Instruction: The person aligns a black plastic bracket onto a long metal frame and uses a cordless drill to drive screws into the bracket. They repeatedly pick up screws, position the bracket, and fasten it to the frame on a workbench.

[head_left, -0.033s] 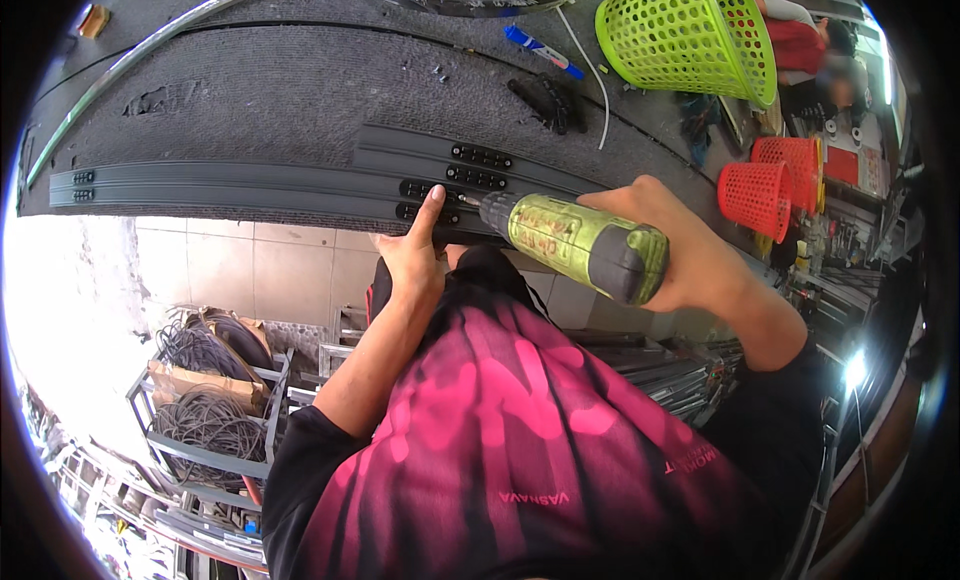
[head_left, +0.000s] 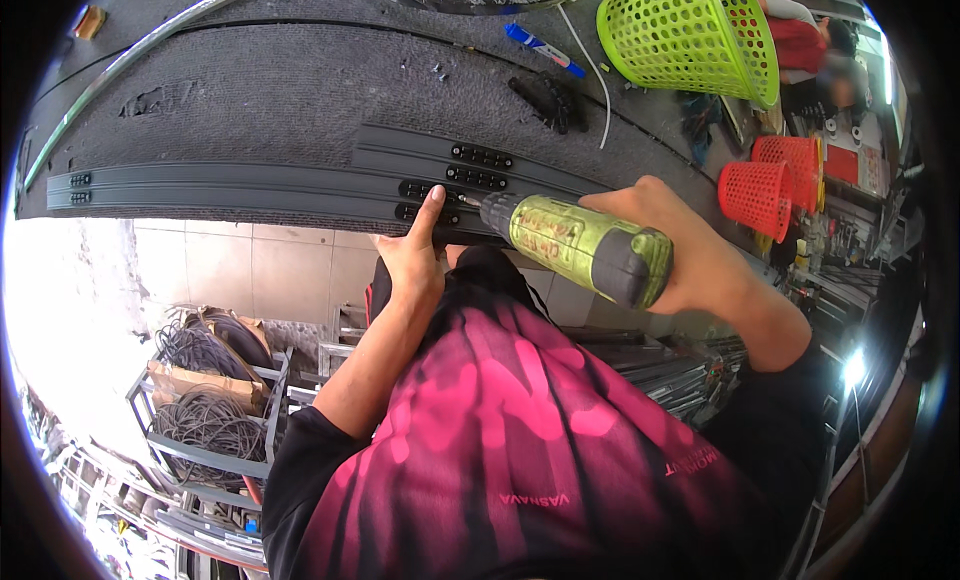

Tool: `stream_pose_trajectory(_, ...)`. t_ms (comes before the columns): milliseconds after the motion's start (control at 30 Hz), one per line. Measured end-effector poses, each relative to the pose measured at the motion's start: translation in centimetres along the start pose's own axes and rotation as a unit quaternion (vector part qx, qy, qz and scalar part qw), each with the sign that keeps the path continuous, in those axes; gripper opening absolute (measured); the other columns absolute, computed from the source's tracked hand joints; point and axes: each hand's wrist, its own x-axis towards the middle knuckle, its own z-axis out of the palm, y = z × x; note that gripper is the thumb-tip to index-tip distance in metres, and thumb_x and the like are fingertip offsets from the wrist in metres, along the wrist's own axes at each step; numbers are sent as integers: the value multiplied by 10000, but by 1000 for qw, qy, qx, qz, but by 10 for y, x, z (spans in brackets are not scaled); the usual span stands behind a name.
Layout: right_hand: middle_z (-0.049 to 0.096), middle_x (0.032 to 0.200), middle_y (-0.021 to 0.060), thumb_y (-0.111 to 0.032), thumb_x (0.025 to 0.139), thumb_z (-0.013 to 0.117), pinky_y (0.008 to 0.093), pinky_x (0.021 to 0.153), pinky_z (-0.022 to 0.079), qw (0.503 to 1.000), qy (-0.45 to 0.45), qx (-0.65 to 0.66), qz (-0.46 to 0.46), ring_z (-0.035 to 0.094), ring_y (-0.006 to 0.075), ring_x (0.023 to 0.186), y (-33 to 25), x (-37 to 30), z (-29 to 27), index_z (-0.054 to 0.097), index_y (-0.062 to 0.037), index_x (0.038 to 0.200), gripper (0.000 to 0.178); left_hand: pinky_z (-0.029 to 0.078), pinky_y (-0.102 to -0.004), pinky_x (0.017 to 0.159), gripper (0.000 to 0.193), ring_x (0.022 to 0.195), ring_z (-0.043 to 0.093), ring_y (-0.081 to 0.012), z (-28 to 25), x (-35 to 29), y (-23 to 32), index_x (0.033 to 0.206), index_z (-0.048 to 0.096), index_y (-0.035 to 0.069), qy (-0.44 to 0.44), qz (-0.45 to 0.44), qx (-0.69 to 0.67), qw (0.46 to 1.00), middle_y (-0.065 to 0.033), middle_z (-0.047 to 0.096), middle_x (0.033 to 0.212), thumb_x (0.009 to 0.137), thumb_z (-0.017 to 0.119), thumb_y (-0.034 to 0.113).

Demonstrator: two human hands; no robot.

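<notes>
head view: drilling into a dark track rail at the bench edge

the drill bit tip is hard to make out against the black bracket; the right hand is partly hidden behind the green cordless drill. nothing has shifted since the earlier frame. right hand wraps closed around the drill; left hand presses the grey aluminium rail, index finger extended beside the bit, on the carpeted bench.

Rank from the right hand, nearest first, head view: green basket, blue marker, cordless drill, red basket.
1. cordless drill: gripped in the right hand.
2. red basket: just beyond the hand, to the right.
3. green basket: farther up the bench, right side.
4. blue marker: top centre, left of the green basket; close to rank 3.
</notes>
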Motion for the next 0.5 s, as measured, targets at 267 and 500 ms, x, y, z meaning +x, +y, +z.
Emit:
stream_pose_trajectory(267,780,884,239,-238,696,944,563,800,627,986,-146,-2,84,770,489,892,-20,40,-15,735,-22,969,406,577,-336,635,478,859,737,-136,2,-10,12,1256,778,69,37,-32,112,992,-13,805,1123,918,1000,324)
stream_pose_trajectory(500,782,878,227,-249,695,955,564,798,629,978,-179,-23,101,778,481,891,-20,48,-13,736,-24,994,433,681,-359,793,382,974,804,-189,-1,-3,6,1316,730,46,0,5,60,998,-75,800,1187,989,917,110)
